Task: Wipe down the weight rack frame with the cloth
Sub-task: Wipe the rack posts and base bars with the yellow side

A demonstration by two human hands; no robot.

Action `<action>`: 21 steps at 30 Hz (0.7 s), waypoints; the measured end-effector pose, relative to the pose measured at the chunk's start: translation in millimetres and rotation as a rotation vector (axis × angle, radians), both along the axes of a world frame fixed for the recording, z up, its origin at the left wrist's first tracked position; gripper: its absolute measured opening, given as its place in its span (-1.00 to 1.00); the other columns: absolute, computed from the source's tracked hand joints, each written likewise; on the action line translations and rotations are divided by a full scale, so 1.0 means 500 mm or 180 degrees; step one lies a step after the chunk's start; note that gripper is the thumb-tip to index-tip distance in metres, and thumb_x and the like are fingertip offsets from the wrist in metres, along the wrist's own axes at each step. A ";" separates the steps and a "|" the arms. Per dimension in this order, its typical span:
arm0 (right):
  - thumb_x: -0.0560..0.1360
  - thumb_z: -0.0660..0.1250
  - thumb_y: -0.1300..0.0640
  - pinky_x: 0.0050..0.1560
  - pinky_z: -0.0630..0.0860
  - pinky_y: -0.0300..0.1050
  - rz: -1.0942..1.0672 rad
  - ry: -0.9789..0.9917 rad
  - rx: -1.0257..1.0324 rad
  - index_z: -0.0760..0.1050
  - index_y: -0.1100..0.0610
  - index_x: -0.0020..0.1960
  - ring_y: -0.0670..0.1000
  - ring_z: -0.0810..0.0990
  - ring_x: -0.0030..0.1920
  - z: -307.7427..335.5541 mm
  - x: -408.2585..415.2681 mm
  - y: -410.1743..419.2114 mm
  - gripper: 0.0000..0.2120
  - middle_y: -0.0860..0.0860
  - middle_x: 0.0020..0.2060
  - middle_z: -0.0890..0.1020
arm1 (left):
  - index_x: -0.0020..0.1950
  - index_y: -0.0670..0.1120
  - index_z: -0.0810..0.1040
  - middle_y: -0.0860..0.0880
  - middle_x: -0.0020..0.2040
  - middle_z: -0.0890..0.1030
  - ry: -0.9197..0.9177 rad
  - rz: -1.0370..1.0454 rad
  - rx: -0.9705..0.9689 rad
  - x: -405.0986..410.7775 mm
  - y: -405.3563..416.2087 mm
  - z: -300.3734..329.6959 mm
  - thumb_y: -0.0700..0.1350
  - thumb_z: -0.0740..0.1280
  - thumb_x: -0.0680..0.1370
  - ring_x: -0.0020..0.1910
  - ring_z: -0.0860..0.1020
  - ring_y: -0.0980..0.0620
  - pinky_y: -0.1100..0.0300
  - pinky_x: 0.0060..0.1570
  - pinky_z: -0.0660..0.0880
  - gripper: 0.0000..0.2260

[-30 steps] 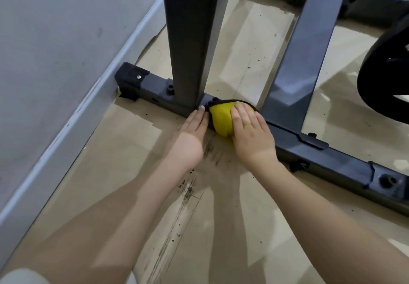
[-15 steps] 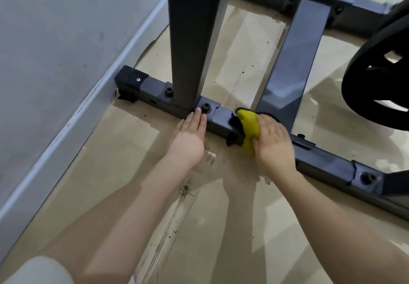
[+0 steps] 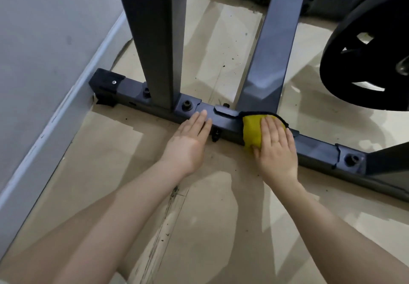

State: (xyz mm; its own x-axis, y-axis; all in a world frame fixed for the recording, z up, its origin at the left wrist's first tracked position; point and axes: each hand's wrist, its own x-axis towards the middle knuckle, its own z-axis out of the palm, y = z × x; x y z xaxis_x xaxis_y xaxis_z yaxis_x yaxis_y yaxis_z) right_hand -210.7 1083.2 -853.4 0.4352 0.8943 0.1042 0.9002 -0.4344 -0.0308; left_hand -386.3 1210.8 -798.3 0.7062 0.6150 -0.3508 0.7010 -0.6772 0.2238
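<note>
Cloth (image 3: 252,130) under right hand (image 3: 276,148) on frame (image 3: 314,150); scuffed floor (image 3: 199,228), grey wall (image 3: 44,40).

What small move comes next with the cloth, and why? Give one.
Probably slide the right hand and yellow cloth rightward along the base rail toward the bolt; that stretch lies beyond the cloth, while the left hand braces flat.

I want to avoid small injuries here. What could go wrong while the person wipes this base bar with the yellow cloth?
1. The right hand pressing the yellow cloth may snag it on the bracket edge or the bolt further along.
2. The left hand rests flat on the base bar beside a protruding bolt; sliding could scrape its fingers.
</note>
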 end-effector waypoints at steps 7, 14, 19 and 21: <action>0.51 -0.03 0.19 0.47 -0.22 0.04 0.0590 -0.0333 -0.0171 0.00 0.22 0.52 0.15 0.15 0.49 -0.013 -0.077 0.071 -0.42 0.16 0.51 0.14 | 0.55 -0.07 -0.11 0.00 0.56 -0.21 0.0044 0.0047 -0.0087 0.004 0.000 -0.010 -0.21 0.12 0.61 0.52 -0.22 0.07 0.20 0.44 -0.19 -0.41; 0.51 0.02 0.22 0.46 0.03 0.07 0.0639 -0.0474 -0.0232 0.14 0.19 0.48 0.14 0.23 0.44 -0.021 -0.017 0.013 -0.47 0.15 0.44 0.32 | 0.55 -0.05 -0.19 0.05 0.54 -0.26 0.0188 -0.0036 -0.0236 -0.003 0.018 0.000 -0.24 0.11 0.60 0.51 -0.25 0.13 0.21 0.46 0.02 -0.38; 0.50 0.01 0.24 0.45 0.05 0.06 0.0013 -0.0228 -0.0419 0.20 0.28 0.45 0.19 0.29 0.42 -0.004 -0.024 0.000 -0.49 0.21 0.41 0.34 | 0.54 -0.03 -0.22 0.08 0.53 -0.30 0.0143 0.0117 -0.0377 -0.002 0.015 -0.003 -0.30 0.09 0.58 0.49 -0.28 0.15 0.22 0.43 0.06 -0.35; 0.51 0.15 0.19 0.43 0.16 0.08 -0.0092 -0.0151 -0.0424 0.27 0.31 0.43 0.21 0.36 0.39 0.006 -0.050 0.053 -0.50 0.23 0.39 0.38 | 0.54 -0.05 -0.22 0.06 0.53 -0.31 0.0123 0.0159 -0.0364 0.003 0.005 -0.005 -0.25 0.09 0.60 0.49 -0.29 0.13 0.21 0.44 0.04 -0.37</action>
State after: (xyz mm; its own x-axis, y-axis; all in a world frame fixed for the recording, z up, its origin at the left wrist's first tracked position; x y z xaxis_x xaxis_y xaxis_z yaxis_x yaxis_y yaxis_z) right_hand -235.5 1109.6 -850.5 0.4584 0.8887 0.0064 0.8863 -0.4576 0.0711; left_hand -385.0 1213.4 -800.7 0.6602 0.6036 -0.4469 0.7428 -0.6128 0.2696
